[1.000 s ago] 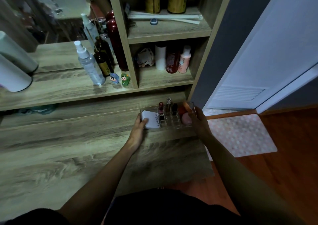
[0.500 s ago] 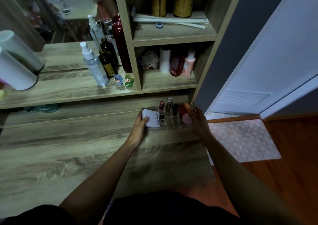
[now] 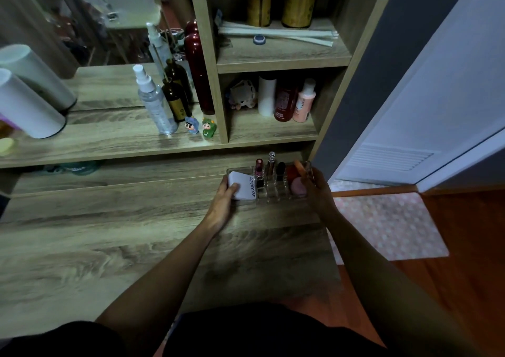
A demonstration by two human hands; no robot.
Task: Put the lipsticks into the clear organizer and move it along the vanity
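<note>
The clear organizer sits at the far right of the wooden vanity top, close to the shelf unit. Upright in its slots stand a red lipstick, a clear-capped one and a black-capped one. A white compact lies in its left part and pink puffs in its right part. My left hand grips the organizer's left end, thumb on the compact. My right hand holds its right end.
A raised shelf behind holds a spray bottle, dark bottles, two small figurines and white cylinders. Cubbies hold more bottles. To the right are a door and a pink floor mat.
The view has shifted slightly; both hands stay on the organizer's ends, which sits at about the same spot on the vanity.
</note>
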